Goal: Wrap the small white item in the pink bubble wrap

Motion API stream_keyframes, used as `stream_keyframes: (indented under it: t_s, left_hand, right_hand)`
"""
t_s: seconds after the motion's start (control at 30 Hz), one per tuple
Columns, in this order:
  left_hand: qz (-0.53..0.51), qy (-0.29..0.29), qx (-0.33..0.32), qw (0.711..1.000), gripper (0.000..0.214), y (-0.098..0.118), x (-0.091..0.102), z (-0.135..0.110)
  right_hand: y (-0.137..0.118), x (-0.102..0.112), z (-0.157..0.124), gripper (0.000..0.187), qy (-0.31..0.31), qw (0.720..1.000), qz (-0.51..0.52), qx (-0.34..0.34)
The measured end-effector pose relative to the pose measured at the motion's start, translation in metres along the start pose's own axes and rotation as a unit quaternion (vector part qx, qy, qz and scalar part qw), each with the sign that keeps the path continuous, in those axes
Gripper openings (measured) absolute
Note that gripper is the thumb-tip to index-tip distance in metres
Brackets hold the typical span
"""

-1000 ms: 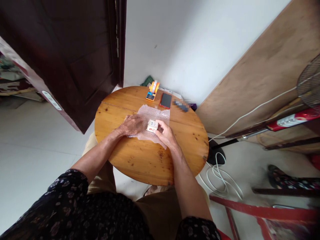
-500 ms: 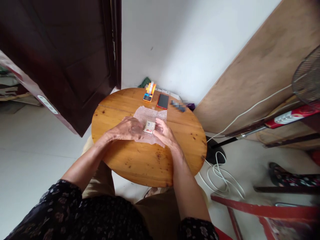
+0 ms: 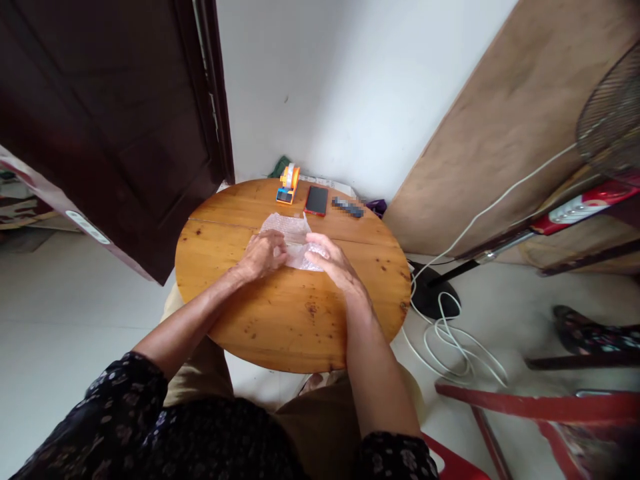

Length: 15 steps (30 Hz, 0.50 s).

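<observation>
A sheet of clear bubble wrap (image 3: 285,225) lies on the round wooden table (image 3: 280,327), its near part folded up between my hands. My left hand (image 3: 263,255) is at the wrap's left side, fingers curled onto it. On the right side, my right hand (image 3: 336,262) has a bunched part of the wrap between its thumb and fingers. The small printed box cannot be seen; wrap and fingers cover the place between my hands.
Along the table's far side are an orange tape dispenser (image 3: 289,183), a phone in a red case (image 3: 317,200) and a blurred dark object (image 3: 348,207). A fan stand (image 3: 435,297) with a looped white cable (image 3: 453,337) is on the floor at right, near a red chair (image 3: 530,403).
The wrap's near edge has been folded up and over, and the small printed box has gone out of sight. My view has shifted slightly right.
</observation>
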<state>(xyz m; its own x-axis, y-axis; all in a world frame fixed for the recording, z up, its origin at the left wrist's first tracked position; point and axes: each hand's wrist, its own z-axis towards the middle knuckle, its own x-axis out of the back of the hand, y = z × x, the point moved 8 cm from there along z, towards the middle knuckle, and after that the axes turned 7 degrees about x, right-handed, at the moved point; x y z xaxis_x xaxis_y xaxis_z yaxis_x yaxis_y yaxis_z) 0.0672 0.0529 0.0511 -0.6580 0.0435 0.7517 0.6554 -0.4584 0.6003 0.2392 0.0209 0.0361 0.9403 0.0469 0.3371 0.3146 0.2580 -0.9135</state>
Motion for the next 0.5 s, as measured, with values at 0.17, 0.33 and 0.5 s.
stream_keyframes:
  t_s: [0.17,0.33,0.5]
  left_hand:
    - [-0.111,-0.006,0.114,0.987,0.004,-0.020,-0.014,0.020]
    - [-0.214,0.003,0.167,0.962,0.006,-0.034,-0.022,0.018]
    - [-0.289,-0.034,0.162,0.943,0.010,-0.029,-0.024,0.015]
  right_hand:
    - [0.034,0.002,0.010,0.029,0.069,0.992,-0.093,-0.055]
    - [0.051,0.006,0.014,0.023,0.100,0.983,-0.131,-0.077]
    - [0.049,0.011,0.007,0.024,0.081,0.979,-0.165,-0.091]
